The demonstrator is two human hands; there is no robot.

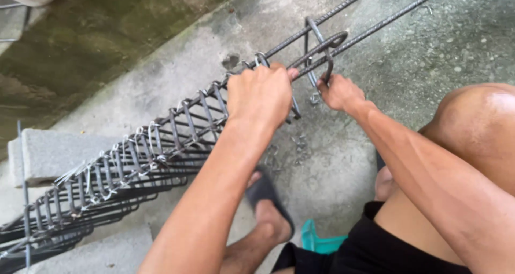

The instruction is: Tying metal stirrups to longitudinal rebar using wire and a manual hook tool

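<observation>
1. At the middle of the view, our left hand (261,94) is closed in a fist over the top of the rebar cage (134,161), its fingers curled round one of the upper bars where the tied rings end.
2. Just to the right of it, our right hand (339,93) is clenched on the lower part of a loose steel stirrup (319,51), a bent rectangular ring that stands upright around the long bars (375,13).
3. The two hands are near each other but apart, with a bar and the stirrup's side between them.
4. The cage runs from our hands down to the lower left corner, its many rings set close together and bound with pale tie wire (80,172).
5. Beyond the stirrup, the long bars go on bare toward the upper right edge.
6. The cage's middle rests on a grey concrete block (51,150) at the left.
7. Under everything lies the rough concrete floor (456,48), with a few small bits of wire (300,145) scattered below our hands.
8. Nearest to us are our bare knee (480,123), black shorts (386,247) and a foot in a dark sandal (268,196).
</observation>
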